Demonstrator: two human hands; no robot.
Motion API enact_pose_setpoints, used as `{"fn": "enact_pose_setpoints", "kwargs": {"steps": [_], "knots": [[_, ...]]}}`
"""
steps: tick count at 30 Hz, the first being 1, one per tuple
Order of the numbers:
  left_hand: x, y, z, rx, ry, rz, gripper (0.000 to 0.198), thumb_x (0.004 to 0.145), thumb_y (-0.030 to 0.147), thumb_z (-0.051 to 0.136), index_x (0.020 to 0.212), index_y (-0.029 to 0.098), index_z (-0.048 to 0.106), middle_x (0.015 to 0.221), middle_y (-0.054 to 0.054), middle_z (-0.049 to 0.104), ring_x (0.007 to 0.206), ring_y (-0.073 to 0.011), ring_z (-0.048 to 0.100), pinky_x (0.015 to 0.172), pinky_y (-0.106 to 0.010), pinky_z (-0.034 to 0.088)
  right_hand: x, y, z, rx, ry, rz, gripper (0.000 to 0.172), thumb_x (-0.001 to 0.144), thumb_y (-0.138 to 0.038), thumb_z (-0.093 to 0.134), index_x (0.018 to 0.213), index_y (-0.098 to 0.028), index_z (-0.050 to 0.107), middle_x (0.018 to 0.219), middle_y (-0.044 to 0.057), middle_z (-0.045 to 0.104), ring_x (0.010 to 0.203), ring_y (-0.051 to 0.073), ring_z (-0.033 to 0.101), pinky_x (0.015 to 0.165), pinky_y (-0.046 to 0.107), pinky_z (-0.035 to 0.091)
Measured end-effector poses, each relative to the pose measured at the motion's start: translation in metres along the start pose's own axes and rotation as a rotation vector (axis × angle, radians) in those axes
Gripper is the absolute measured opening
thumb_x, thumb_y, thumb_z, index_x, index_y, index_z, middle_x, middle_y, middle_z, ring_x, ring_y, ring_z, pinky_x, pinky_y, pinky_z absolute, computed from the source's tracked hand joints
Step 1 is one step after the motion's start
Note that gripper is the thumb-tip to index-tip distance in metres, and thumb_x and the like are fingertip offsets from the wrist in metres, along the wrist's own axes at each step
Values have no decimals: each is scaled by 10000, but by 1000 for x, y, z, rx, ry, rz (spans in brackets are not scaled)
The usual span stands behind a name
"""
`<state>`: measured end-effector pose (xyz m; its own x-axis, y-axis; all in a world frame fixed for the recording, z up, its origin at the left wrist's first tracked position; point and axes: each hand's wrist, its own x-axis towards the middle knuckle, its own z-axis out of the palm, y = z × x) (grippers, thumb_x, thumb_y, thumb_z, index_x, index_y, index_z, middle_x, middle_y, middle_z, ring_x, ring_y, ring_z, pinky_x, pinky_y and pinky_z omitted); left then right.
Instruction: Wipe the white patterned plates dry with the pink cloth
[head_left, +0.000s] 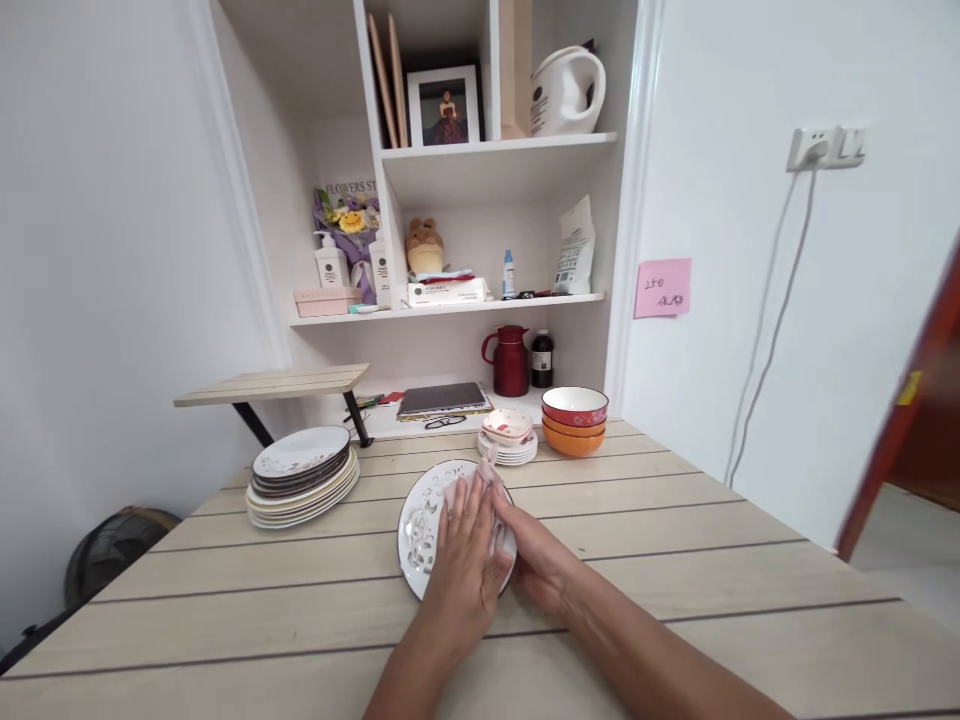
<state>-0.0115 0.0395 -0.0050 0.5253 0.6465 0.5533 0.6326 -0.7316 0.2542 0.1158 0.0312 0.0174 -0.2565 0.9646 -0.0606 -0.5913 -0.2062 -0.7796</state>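
Note:
A white plate (418,535) with a dark rim and a leaf pattern is in front of me at the middle of the table. My left hand (466,550) lies over it with fingers stretched flat, pressing a pale, thin cloth (489,470) against its face. At the plate's right edge, my right hand (541,562) grips the rim; one digit lies over the top beside the cloth, and its other fingers are mostly hidden. Part of the cloth sticks up past my fingertips. Both hands cover the right part of the plate.
Stacked plates (304,478) stand at the left, near a small raised shelf (274,385). Behind the plate are small dishes (508,440) and nested bowls (574,422). A laptop (442,399), glasses (445,422) and a red jug (511,362) sit farther back.

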Motion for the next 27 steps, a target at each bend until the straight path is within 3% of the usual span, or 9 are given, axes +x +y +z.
{"fn": "enact_pose_setpoints", "kwargs": {"steps": [9, 13, 18, 22, 27], "knots": [[7, 5, 7, 23, -88, 123, 782, 888, 504, 465, 1518, 224, 98, 1574, -92, 207, 1458, -281, 107, 1159, -517, 215, 10, -6, -4, 196, 148, 62, 602, 807, -630, 572, 1124, -119, 604, 1059, 136, 710, 1048, 252, 652, 963, 381, 474], [6, 7, 8, 56, -120, 122, 733, 875, 353, 542, 1505, 264, 179, 1559, -67, 264, 1453, -274, 149, 1158, -542, 205, 13, -17, -14, 233, 162, 56, 647, 814, -633, 557, 1169, -93, 584, 1083, 159, 702, 1056, 263, 650, 971, 396, 469], [0, 9, 5, 108, -209, 119, 652, 859, 216, 542, 1455, 342, 308, 1533, 14, 330, 1438, -246, 220, 1159, -556, 210, 13, -43, -35, 306, 210, -129, 636, 881, -564, 500, 1322, -105, 490, 1182, 156, 667, 1132, 258, 607, 1018, 429, 434], [2, 11, 8, 164, -169, 116, 674, 877, 294, 538, 1477, 361, 238, 1540, 21, 307, 1437, -265, 219, 1156, -586, 182, 12, -52, -40, 320, 116, -162, 679, 882, -574, 486, 1366, -98, 453, 1238, 166, 634, 1168, 267, 582, 1033, 428, 425], [0, 9, 6, 203, -95, 50, 737, 878, 514, 467, 1506, 296, 147, 1557, -18, 258, 1445, -277, 186, 1168, -578, 115, 13, -43, -35, 291, 87, -128, 621, 885, -518, 524, 1338, -95, 481, 1246, 172, 627, 1171, 255, 583, 1039, 410, 418]]}}
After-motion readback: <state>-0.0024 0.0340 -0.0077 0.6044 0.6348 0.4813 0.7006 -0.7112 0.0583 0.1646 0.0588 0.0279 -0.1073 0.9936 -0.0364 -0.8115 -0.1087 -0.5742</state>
